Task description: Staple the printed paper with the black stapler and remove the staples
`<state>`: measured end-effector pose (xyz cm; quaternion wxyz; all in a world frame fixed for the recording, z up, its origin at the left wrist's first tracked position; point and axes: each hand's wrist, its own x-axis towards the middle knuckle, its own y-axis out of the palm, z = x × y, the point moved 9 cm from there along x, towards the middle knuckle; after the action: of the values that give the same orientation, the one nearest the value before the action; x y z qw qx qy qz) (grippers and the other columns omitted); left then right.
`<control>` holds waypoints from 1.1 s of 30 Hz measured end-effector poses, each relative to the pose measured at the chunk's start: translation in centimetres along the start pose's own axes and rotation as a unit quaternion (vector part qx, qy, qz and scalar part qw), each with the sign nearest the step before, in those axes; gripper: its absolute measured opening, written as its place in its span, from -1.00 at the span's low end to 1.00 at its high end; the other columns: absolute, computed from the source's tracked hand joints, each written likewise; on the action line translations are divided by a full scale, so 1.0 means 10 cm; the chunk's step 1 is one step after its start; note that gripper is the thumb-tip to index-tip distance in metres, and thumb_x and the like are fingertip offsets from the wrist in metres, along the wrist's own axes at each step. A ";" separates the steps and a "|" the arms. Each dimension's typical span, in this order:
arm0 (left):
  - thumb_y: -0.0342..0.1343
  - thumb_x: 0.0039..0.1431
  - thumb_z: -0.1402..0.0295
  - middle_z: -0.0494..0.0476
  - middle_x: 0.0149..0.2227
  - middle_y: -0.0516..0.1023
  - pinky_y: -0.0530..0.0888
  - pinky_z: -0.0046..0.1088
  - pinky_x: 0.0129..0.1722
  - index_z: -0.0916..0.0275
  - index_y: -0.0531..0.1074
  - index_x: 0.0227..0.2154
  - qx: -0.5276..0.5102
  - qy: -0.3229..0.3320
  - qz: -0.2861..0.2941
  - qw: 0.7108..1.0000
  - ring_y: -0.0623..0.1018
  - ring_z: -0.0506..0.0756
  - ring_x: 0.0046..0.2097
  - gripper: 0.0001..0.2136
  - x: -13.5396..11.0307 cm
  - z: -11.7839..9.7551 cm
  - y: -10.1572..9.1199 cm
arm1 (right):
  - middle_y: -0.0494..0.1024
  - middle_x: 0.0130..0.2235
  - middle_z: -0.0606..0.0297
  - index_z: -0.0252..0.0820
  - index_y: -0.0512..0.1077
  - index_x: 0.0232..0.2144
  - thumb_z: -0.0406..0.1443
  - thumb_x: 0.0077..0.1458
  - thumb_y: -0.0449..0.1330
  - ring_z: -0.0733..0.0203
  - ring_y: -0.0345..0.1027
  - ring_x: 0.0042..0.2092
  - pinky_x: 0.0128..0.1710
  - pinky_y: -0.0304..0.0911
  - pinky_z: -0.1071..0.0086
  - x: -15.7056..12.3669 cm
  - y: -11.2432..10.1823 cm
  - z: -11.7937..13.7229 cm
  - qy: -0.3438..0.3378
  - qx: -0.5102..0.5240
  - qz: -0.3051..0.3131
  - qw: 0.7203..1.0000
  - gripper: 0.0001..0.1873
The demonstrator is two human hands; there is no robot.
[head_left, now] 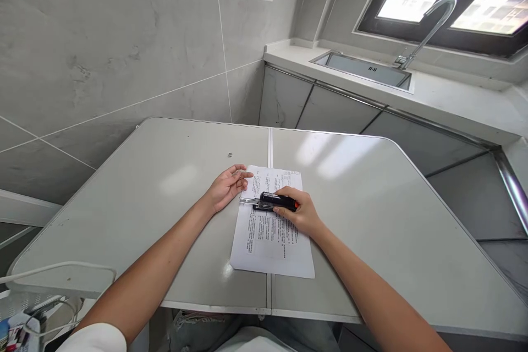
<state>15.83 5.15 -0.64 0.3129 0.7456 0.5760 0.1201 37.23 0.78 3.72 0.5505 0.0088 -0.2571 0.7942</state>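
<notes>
A printed sheet of paper (264, 256), perhaps more than one, lies on the table across the seam. Over its middle, my right hand (303, 212) is closed around a black stapler (272, 201) with a red detail near my fingers. The stapler lies sideways, and a silver metal part (248, 201) sticks out from its left end, past the paper's left edge. My left hand (229, 188) rests palm up beside that edge. Its fingers are loosely curled and apart, with a fingertip over the paper. I see nothing held in it.
Two tiny dark pieces, possibly staples (230, 154), lie on the pale folding table (124, 198) beyond my left hand. A white cable (61, 267) crosses the near left corner. Behind stand a tiled wall (124, 38) and a counter with a sink (363, 69) and faucet (429, 33).
</notes>
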 end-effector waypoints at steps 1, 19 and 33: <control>0.24 0.32 0.38 0.30 -0.05 0.64 0.56 -0.46 -0.22 0.27 0.46 -0.07 0.010 0.004 0.003 1.000 0.56 -0.02 -0.33 -0.82 0.00 -0.01 0.00 | 0.61 -0.24 0.26 -0.07 0.55 -0.16 -0.12 0.16 0.39 0.12 0.44 -0.25 -0.25 0.28 0.26 0.00 0.00 -0.01 0.002 0.002 0.004 1.000 -0.75; 0.21 0.30 0.39 0.44 0.24 0.50 0.29 -0.53 -0.61 0.26 0.54 -0.04 0.051 0.009 0.032 0.998 0.17 -0.23 -0.68 -0.80 -0.05 -0.07 0.13 | 0.59 -0.09 0.14 -0.06 0.52 -0.03 -0.14 0.22 0.33 -0.02 0.41 -0.02 -0.02 0.37 0.05 0.04 0.01 0.13 -0.079 -0.108 0.034 0.990 -0.70; 0.12 0.34 0.53 0.41 0.20 0.53 0.47 -0.23 0.26 0.36 0.51 -0.02 -0.100 0.024 0.011 0.995 0.60 0.18 0.14 -0.80 0.00 -0.10 0.02 | 0.58 -0.22 0.21 -0.06 0.54 -0.14 -0.38 0.38 0.06 0.07 0.35 -0.17 -0.13 0.32 0.16 0.67 0.05 0.87 -0.149 -0.192 -0.030 0.970 -0.75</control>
<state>15.43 5.42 0.24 0.3708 0.7134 0.5605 0.1984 31.81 2.82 13.03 0.5212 0.0287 -0.4834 0.7028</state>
